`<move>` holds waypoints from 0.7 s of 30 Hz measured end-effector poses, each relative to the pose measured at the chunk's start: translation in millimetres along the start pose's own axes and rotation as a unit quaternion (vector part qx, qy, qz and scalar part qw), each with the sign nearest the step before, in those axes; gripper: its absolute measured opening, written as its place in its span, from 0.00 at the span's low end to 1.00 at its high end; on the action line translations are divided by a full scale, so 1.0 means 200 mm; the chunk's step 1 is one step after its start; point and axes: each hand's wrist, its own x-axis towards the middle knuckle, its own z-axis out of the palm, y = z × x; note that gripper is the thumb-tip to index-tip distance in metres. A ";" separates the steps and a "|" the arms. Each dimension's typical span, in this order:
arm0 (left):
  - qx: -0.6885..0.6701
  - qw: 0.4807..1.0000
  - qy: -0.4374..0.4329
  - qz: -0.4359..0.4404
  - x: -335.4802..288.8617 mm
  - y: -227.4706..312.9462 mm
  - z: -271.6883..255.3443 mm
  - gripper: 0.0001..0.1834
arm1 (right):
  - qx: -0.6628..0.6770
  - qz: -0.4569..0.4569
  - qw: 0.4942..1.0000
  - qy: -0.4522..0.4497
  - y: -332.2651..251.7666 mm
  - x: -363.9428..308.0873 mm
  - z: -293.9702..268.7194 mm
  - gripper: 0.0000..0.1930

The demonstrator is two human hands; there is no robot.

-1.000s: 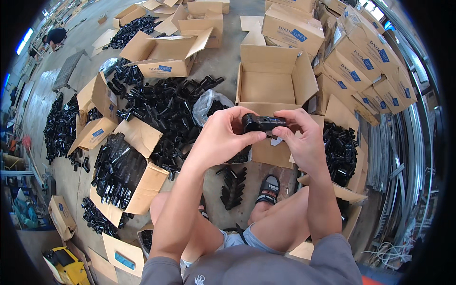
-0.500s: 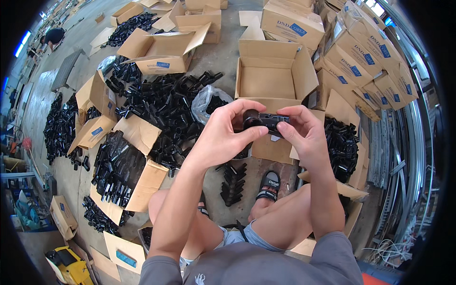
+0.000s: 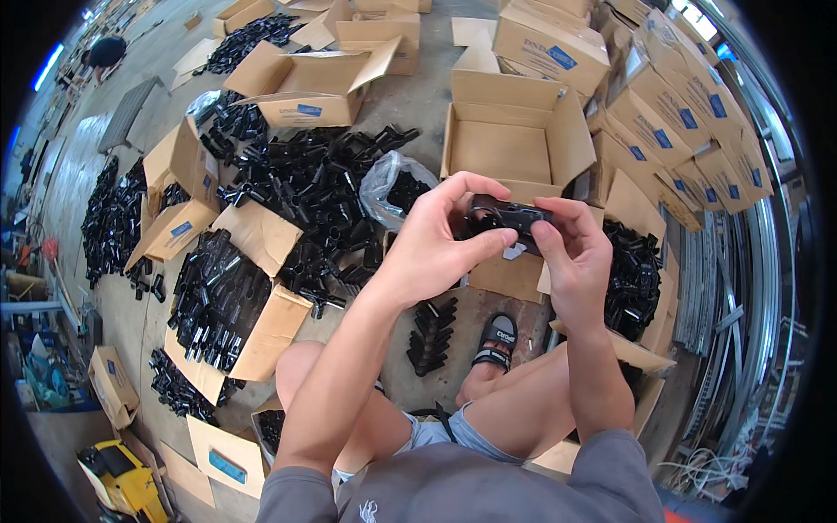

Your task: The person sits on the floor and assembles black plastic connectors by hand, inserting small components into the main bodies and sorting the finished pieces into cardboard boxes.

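Between my two hands is a shiny black tubular pipe fitting point(image 3: 516, 213), held up over the near flap of an open cardboard box. My left hand point(image 3: 449, 231) grips its left end with thumb and fingers. At the other end, the thumb and fingertips of my right hand point(image 3: 573, 253) pinch the fitting. Part of its surface is hidden behind my fingers. On the floor between my feet, several black fittings are lined up in a stack point(image 3: 432, 338). A clear plastic bag point(image 3: 381, 193) with small black pieces lies left of my left wrist.
The open box point(image 3: 501, 152) stands ahead. Loose black fittings point(image 3: 305, 187) cover the floor to the left, near a filled carton point(image 3: 222, 301). More fill a box point(image 3: 632, 283) at right. Stacked cartons point(image 3: 689, 113) and metal profiles point(image 3: 697, 288) line the right. A person point(image 3: 106, 54) bends far left.
The fitting has turned in my fingers, so its round left end faces me less. Both hands have shifted slightly right in the picture, and the surroundings have shifted a little too.
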 end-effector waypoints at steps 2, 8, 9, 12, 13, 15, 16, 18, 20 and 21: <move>-0.067 0.997 -0.005 -0.021 -0.01 0.00 0.00 0.22 | -0.051 -0.037 0.997 0.038 0.01 -0.01 0.03 0.12; -0.096 0.995 0.005 0.023 -0.06 0.01 0.01 0.26 | -0.137 -0.058 0.987 0.058 -0.01 -0.05 0.01 0.13; -0.112 0.992 -0.008 0.050 -0.05 -0.01 0.03 0.26 | -0.111 -0.059 0.990 0.070 0.00 -0.05 -0.01 0.14; -0.106 0.993 0.026 0.042 -0.07 -0.01 0.03 0.27 | -0.088 -0.045 0.993 0.058 0.00 -0.06 0.03 0.14; -0.101 0.993 0.036 0.046 -0.08 0.00 0.00 0.27 | -0.076 -0.042 0.995 0.051 0.00 -0.05 0.06 0.14; -0.086 0.994 0.057 0.036 -0.10 0.01 -0.02 0.26 | -0.063 -0.036 0.997 0.035 0.02 -0.04 0.08 0.13; -0.082 0.994 0.062 0.034 -0.11 0.01 -0.03 0.26 | -0.047 -0.030 0.998 0.029 0.02 -0.04 0.09 0.13; -0.078 0.994 0.073 0.038 -0.12 0.01 -0.04 0.26 | -0.031 -0.020 0.999 0.017 0.02 -0.03 0.09 0.13; -0.074 0.993 0.080 0.039 -0.13 0.03 -0.05 0.26 | -0.015 -0.010 1.000 0.009 0.00 -0.03 0.10 0.14; -0.073 0.994 0.077 0.039 -0.13 0.05 -0.06 0.25 | 0.024 0.001 1.000 -0.007 -0.01 -0.03 0.11 0.15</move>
